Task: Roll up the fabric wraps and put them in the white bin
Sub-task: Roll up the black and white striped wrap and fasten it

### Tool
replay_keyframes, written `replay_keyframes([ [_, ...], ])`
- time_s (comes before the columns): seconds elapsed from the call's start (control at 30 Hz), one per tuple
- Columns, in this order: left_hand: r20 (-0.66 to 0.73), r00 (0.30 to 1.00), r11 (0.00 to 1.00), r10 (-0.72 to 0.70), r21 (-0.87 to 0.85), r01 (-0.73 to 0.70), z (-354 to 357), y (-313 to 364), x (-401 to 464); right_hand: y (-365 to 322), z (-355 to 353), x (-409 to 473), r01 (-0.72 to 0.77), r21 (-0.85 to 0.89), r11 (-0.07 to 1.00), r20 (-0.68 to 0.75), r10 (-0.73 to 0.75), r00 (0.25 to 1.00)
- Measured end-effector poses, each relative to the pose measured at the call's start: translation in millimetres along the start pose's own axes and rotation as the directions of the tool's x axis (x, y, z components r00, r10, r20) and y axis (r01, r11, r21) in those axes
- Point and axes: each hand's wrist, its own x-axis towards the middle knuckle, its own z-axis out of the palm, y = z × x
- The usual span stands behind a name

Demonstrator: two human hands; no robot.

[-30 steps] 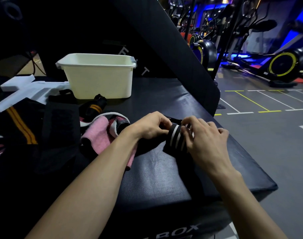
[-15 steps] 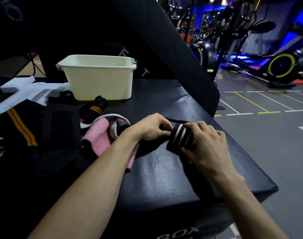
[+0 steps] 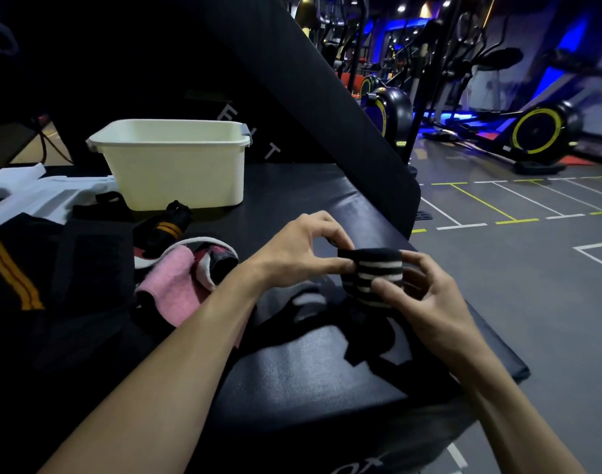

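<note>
you've got two hands up: left hand (image 3: 294,254) and right hand (image 3: 426,302), both on one black-and-white striped wrap (image 3: 373,273). one white bin (image 3: 176,165) behind them. in front of the bin, one rolled black wrap with orange stripes (image 3: 168,227); nearer you from the bin, one pink wrap (image 3: 171,282). the dark pile left of the bin, can't count it.

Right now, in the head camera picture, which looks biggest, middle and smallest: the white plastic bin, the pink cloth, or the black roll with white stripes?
1. White plastic bin, clearly largest.
2. Pink cloth.
3. Black roll with white stripes.
The cloth and roll look close; folds hide part of the cloth.
</note>
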Motion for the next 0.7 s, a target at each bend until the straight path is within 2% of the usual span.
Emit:
replay_keyframes([
  [0.17,0.027,0.999,0.999,0.048,-0.008,-0.048,12.4,10.0,1.1,-1.2,-14.2,-9.4,-0.023,0.139,0.990,0.070,0.013,0.997],
  [0.27,0.033,0.999,0.995,0.036,-0.095,-0.033,17.5,14.8,2.9,-2.5,-17.1,-10.4,-0.081,0.311,0.947,0.094,0.055,0.994],
  [0.4,0.066,0.998,0.981,0.024,-0.196,-0.011,17.2,19.9,0.5,-0.8,-17.4,-10.7,-0.152,0.405,0.902,0.147,0.100,0.984],
  [0.47,0.073,0.997,0.974,0.031,-0.227,-0.014,15.8,22.6,-0.4,-3.9,-16.6,-11.9,-0.185,0.458,0.869,0.161,0.123,0.979],
  [0.57,0.069,0.997,0.968,0.037,-0.250,-0.018,15.1,25.1,0.1,-19.9,-14.7,-14.8,-0.286,0.492,0.822,0.260,0.174,0.950],
  [0.7,0.064,0.998,0.966,0.010,-0.260,0.007,17.7,23.5,0.6,-24.8,-15.5,-17.2,-0.379,0.606,0.700,0.311,0.230,0.922],
])
